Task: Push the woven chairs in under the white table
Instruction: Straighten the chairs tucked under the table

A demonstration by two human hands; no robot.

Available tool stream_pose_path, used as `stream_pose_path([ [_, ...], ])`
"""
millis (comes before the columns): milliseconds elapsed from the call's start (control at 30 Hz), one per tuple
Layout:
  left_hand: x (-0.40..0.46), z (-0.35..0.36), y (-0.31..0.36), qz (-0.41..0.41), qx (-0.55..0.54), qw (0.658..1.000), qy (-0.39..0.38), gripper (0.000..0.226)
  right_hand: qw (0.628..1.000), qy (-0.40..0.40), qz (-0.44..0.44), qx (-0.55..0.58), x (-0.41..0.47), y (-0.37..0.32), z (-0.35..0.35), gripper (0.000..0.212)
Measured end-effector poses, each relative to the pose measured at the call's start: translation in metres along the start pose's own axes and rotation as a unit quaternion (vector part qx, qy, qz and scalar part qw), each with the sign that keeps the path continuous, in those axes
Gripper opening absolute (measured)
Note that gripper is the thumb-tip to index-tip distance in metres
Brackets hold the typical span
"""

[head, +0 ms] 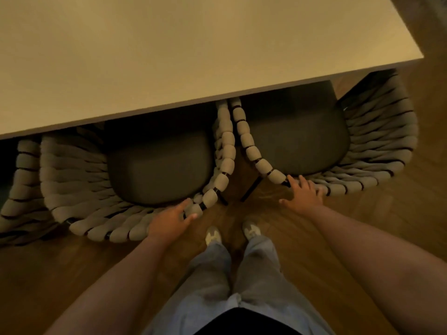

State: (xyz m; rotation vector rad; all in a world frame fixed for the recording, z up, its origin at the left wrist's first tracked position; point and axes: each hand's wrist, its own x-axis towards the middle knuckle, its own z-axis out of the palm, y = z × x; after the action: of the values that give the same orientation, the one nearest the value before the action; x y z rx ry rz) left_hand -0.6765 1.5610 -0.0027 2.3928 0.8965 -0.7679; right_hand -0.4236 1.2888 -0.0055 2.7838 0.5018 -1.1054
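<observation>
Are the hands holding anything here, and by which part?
Nothing is gripped. The left hand rests on the left woven chair's back rim, the right hand on the right woven chair's rim, fingers fairly straight.

— Underfoot? Wooden floor (362,213), brown planks with grain running at a slant, spread across the near half and along the right side.

— Light? Dim and warm, a yellow-amber cast over everything, deep shadow at the far left.

— Far right corner? Only a blurred grey patch (433,10), too unclear to name.

— Walls, windows? Out of frame; just floor all around.

— Sheen? A faint soft gloss on the planks in the middle.
</observation>
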Motion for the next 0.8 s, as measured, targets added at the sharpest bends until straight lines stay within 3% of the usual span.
stream_pose_path([
  [267,-0.003,0.004,-0.005,0.032,-0.027,0.999,-0.001,0.06,1.0,-0.018,-0.021,-0.008,0.001,0.005,-0.005,0.09],
  [367,-0.007,0.001,-0.01,0.009,-0.067,0.998,0.008,0.063,1.0,-0.006,-0.023,0.015,-0.002,0.004,-0.01,0.089],
  [500,-0.019,-0.009,-0.019,-0.015,-0.067,0.993,0.098,0.066,0.994,0.075,-0.065,0.055,-0.017,-0.01,-0.014,0.085],
  [800,-0.067,-0.044,-0.07,-0.063,-0.023,0.968,0.242,0.065,0.966,0.167,-0.181,0.074,-0.062,-0.067,-0.028,0.091],
])
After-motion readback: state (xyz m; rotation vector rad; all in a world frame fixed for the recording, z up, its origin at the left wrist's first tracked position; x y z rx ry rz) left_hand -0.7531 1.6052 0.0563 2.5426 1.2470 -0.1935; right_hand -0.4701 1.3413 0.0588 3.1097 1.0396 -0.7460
